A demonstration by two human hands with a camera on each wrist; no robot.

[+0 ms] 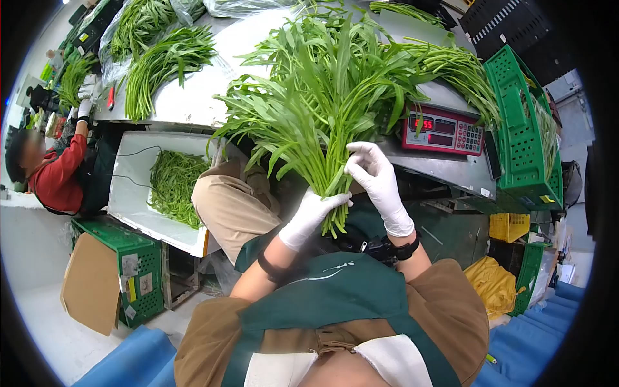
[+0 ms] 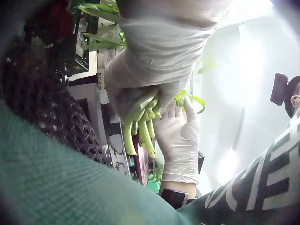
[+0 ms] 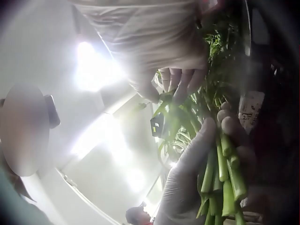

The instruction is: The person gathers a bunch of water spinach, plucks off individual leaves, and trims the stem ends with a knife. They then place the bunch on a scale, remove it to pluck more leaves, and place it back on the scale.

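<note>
A large bunch of leafy green stems [image 1: 322,148] stands upright over the lap in the head view. Near its cut ends the gloved left hand [image 1: 311,216] grips it, thumb across the stems; the stem ends [image 2: 143,126] poke out below that hand in the left wrist view. Beside the bunch, the gloved right hand [image 1: 377,180] has bent fingers at the stems' right edge. In the right wrist view, the right hand's fingers [image 3: 180,82] curl at a leaf, above the left hand [image 3: 187,173]. Whether the leaf is pinched is partly hidden.
A red scale [image 1: 443,132] stands on the metal table right of the bunch, by a green crate [image 1: 516,129]. More greens [image 1: 161,64] lie on the table. At left are a white bin [image 1: 132,187] with loose leaves and a person in red [image 1: 61,177].
</note>
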